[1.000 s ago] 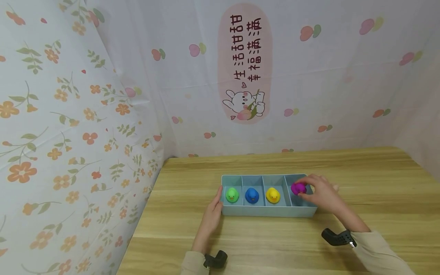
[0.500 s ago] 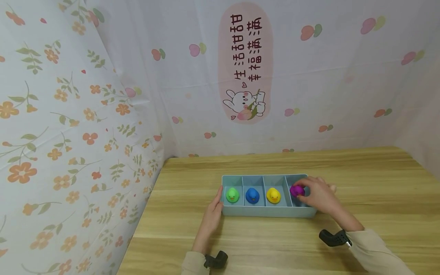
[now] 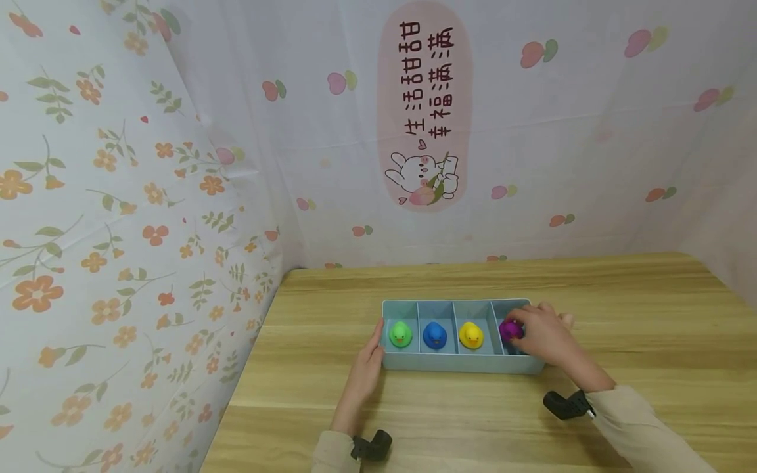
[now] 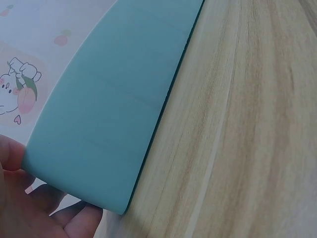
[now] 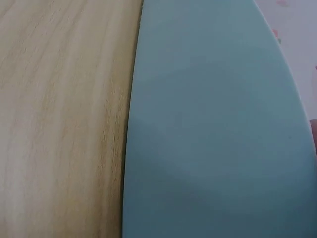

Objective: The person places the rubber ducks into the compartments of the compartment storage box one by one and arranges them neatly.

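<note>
A pale blue box (image 3: 461, 363) with a row of compartments lies on the wooden table. My left hand (image 3: 362, 374) rests its fingers against the box's left end; in the left wrist view they touch the end wall from rim to base. Inside the rightmost compartment, my right hand (image 3: 549, 335) pinches a purple toy duck (image 3: 510, 330), partly hidden by the fingers. A green duck (image 3: 400, 335), a blue duck (image 3: 435, 336) and a yellow duck (image 3: 471, 336) each sit in their own compartment. Only the box's front wall (image 5: 208, 114) and a sliver of finger show in the right wrist view.
The wooden table (image 3: 331, 295) extends around the box on all sides. Behind it hangs a printed white cloth (image 3: 331, 151), and a flowered cloth (image 3: 118, 230) hangs along the left. A black camera mount sits on each wrist.
The right hand has lowered the purple duck deeper into the rightmost compartment and shifted slightly left. My left hand keeps its place at the box's left end.
</note>
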Motion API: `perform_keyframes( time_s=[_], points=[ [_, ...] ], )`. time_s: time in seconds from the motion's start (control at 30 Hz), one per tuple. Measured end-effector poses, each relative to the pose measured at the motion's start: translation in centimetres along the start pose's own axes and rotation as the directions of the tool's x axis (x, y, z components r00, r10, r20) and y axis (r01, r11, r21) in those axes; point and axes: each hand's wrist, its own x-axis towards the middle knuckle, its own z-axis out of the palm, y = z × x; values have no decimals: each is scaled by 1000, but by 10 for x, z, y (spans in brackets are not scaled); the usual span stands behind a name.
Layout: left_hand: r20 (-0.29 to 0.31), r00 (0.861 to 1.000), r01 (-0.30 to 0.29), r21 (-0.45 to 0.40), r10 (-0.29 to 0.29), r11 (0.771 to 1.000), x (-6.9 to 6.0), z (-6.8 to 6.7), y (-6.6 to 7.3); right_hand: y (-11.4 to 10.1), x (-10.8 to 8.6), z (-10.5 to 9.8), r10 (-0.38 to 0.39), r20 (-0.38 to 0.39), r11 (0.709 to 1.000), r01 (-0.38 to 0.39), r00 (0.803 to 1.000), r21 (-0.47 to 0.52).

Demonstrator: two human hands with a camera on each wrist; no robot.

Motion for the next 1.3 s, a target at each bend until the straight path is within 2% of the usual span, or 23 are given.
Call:
perform_keyframes(
  time_s=[0.43,0.83,1.3],
  points=[
    [4,1000,3,4,-3,1000,1,1,0,0,5,2,-12,37,1000,13,999,-24],
    [4,1000,1,6,-1,1000,0,0,2,1,5,2,-47,26,998,48,999,-38],
    [-6,1000,8,-2,-8,1000,0,0,3,-3,2,-5,-51,86,996,57,995,-68]
  ],
)
